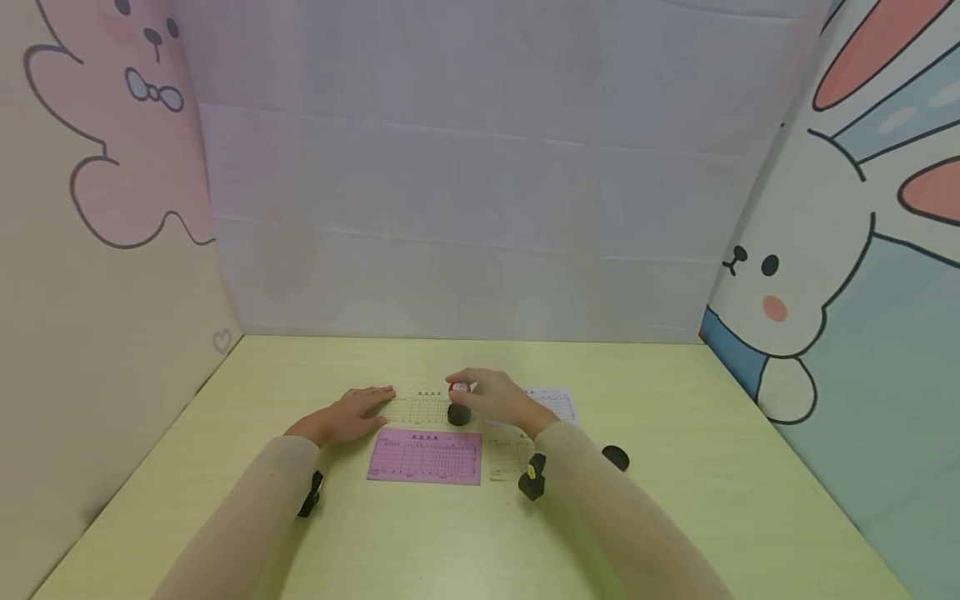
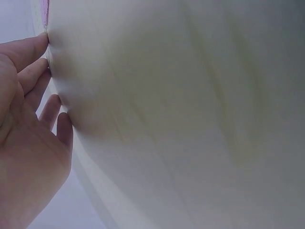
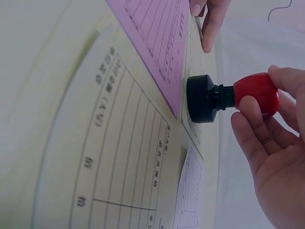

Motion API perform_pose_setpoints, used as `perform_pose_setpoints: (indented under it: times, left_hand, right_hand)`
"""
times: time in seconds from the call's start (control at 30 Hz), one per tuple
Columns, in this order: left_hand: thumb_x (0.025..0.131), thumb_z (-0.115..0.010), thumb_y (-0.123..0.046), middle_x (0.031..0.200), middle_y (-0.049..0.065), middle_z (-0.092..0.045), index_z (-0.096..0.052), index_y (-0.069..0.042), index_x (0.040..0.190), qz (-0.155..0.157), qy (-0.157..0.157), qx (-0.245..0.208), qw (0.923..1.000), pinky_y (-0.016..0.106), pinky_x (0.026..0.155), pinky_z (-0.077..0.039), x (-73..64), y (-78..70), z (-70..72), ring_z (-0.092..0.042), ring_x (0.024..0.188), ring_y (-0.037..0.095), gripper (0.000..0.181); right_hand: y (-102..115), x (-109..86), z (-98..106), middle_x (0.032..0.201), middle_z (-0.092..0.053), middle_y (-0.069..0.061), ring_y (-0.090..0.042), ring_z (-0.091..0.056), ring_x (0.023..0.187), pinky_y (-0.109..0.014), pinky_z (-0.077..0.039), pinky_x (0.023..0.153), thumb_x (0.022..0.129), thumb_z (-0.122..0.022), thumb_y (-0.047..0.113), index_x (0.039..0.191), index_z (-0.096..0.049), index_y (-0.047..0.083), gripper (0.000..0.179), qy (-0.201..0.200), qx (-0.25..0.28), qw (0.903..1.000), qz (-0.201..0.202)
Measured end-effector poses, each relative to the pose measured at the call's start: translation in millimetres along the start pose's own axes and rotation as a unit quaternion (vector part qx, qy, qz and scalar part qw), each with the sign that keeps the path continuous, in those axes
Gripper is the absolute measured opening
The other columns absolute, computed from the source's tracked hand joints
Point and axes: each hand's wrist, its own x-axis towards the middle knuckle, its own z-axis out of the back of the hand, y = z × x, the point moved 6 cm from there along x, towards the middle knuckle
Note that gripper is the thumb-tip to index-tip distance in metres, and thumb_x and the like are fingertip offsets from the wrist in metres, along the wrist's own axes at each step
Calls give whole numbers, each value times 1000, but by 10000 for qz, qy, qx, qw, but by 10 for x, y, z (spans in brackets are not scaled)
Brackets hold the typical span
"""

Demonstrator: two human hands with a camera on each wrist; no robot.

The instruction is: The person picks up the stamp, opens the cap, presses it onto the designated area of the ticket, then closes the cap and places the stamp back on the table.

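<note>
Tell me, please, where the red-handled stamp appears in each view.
Head: the red-handled stamp is low, slightly left of centre, in the right hand.
Left wrist: not in it.
Right wrist: right of centre, just above mid-height.
Shared landmark: the left hand, respectively low left of centre, at left, and at top.

Right hand partly hides stamp; right sleeve overlaps black disc
</note>
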Motion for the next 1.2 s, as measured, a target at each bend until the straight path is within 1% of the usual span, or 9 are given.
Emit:
perform_pose_setpoints:
  times: [0.13, 0.4, 0.5, 0.67, 0.9, 1.07, 1.1, 1.2]
  left_hand:
    - [105, -52, -21, 157, 25, -31, -36, 5, 152, -18, -14, 31, 10000, 64, 115, -17, 5, -6, -10, -23, 143, 50, 56]
    - [105, -52, -20, 158, 24, -30, -36, 4, 152, 85, 3, -17, 10000, 64, 115, -17, 4, -19, -22, -22, 144, 49, 55]
    - [105, -52, -21, 158, 24, -30, -36, 3, 152, 94, 14, -6, 10000, 64, 116, -17, 11, -26, -28, -22, 144, 49, 55]
    - [105, -52, -21, 158, 24, -31, -36, 4, 152, 45, -14, 35, 10000, 64, 115, -17, 15, -50, -32, -22, 144, 49, 55]
    - [105, -52, -21, 158, 24, -30, -35, 4, 152, 54, 1, 9, 10000, 64, 115, -17, 10, -51, -48, -22, 144, 50, 56]
    - [105, -52, -22, 158, 24, -31, -36, 3, 152, 62, -25, -9, 10000, 64, 115, -17, 11, -82, -52, -22, 143, 50, 56]
    - [105, -52, -22, 158, 23, -30, -36, 3, 152, 83, -17, -40, 10000, 64, 116, -16, 13, -86, -55, -22, 144, 49, 56]
    - [104, -52, -21, 157, 25, -31, -36, 4, 151, 20, -32, -40, 10000, 65, 115, -16, 4, -129, -53, -22, 143, 51, 56]
  right_hand:
    - [-26, -4, -2, 132, -63, 0, -13, -63, 101, -38, -52, 87, 102, -56, 41, 140, -60, 15, 46, -20, 72, 10000, 18]
    - [-31, -38, 2, 128, -64, 3, -13, -63, 98, -38, -52, 87, 102, -58, 38, 139, -61, 15, 43, -24, 192, 9998, 100]
    - [-70, -32, 2, 127, -63, 4, -13, -63, 100, -38, -52, 88, 102, -59, 39, 138, -61, 17, 43, -16, 152, 9999, 10]
    - [-99, -49, 10, 125, -63, 3, -15, -63, 104, -40, -52, 90, 101, -59, 43, 136, -60, 16, 44, -9, 290, 9996, -63]
    - [-119, -63, 12, 123, -65, 3, -16, -63, 104, -40, -52, 90, 100, -60, 43, 136, -61, 15, 46, 11, 383, 9991, -157]
    - [-147, -87, 25, 122, -65, 0, -17, -64, 103, -42, -52, 90, 99, -62, 41, 135, -62, 12, 46, -67, 692, 9976, -58]
    - [-152, -96, 24, 122, -65, 0, -17, -64, 102, -42, -52, 90, 100, -62, 40, 134, -62, 12, 45, -69, 764, 9970, -42]
    - [-162, -118, 26, 120, -65, 1, -17, -64, 102, -43, -51, 91, 100, -62, 38, 134, -62, 13, 43, -50, 921, 9957, -9]
